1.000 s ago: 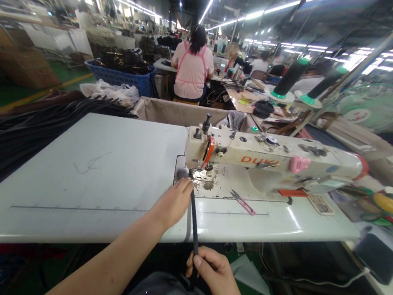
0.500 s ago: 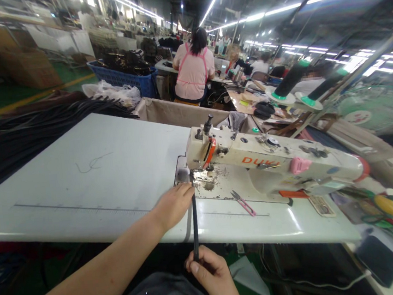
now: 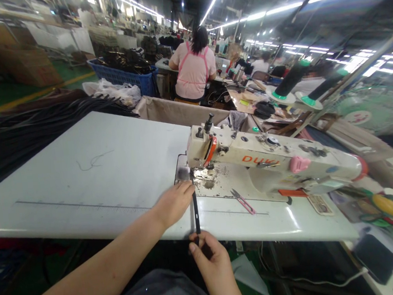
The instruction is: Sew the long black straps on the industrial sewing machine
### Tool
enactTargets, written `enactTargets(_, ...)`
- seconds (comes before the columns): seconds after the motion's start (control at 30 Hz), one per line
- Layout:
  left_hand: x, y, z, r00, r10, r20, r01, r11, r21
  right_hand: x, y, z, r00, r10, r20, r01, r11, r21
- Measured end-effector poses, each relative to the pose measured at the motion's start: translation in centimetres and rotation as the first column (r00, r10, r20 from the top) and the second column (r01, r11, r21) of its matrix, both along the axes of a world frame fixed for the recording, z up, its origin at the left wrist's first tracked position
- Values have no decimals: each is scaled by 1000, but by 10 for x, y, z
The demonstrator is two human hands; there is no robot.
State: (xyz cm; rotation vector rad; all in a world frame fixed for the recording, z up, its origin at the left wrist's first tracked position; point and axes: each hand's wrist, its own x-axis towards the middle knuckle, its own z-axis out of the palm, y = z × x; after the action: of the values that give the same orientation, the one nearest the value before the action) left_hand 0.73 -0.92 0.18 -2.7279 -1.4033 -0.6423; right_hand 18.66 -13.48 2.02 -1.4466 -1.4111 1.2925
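Note:
A narrow black strap (image 3: pixel 196 214) runs from under the needle area of the white sewing machine (image 3: pixel 231 151) toward me, over the table's front edge. My left hand (image 3: pixel 176 203) lies beside the presser foot, its fingertips pressed on the strap. At the table edge my right hand (image 3: pixel 209 250) pinches the strap's near part between thumb and fingers. Pink-handled thread snips (image 3: pixel 243 202) rest on the machine bed to the right. Loose dark thread (image 3: pixel 93 162) lies on the white table (image 3: pixel 130 144). The fingertips of my left hand partly hide the strap.
Many black straps (image 3: pixel 42 130) are heaped at the table's left. Behind stand a fabric-lined bin (image 3: pixel 179 109) and a blue basket (image 3: pixel 120 78). A person in a pink apron (image 3: pixel 192 69) sits ahead. Thread cones (image 3: pixel 290 80), a fan (image 3: pixel 366 110) and a phone (image 3: pixel 376 257) are at right.
My right hand has moved up toward the table edge with the strap, and less strap shows between my hands. My left hand stays almost in place by the presser foot.

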Motion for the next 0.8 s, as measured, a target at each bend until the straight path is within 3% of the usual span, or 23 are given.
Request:
enactTargets(0.23, 1, 0, -1, 1000, 22, 17, -23, 998, 55, -5, 18, 27, 960, 68, 271, -89, 994, 64)
enactTargets(0.3, 1, 0, -1, 999, 30, 15, -31, 998, 56, -8, 25, 28, 978, 100, 185, -107, 994, 25)
enactTargets(0.37, 1, 0, -1, 999, 36, 0, -36, 998, 54, -10, 30, 25, 994, 98, -41, -101, 991, -90)
enactTargets(0.43, 1, 0, -1, 999, 36, -13, -35, 998, 53, -10, 34, 21, 957, 48, -287, -115, 969, -220)
enactTargets(0.5, 0, 0, -1, 1000, 22, -12, -21, 999, 49, -8, 34, 20, 909, 25, -415, -153, 948, -279)
enactTargets(0.8, -1, 0, -3, 1000, 16, 25, -17, 999, 31, 3, 11, 28, 940, 97, -327, -186, 949, -255)
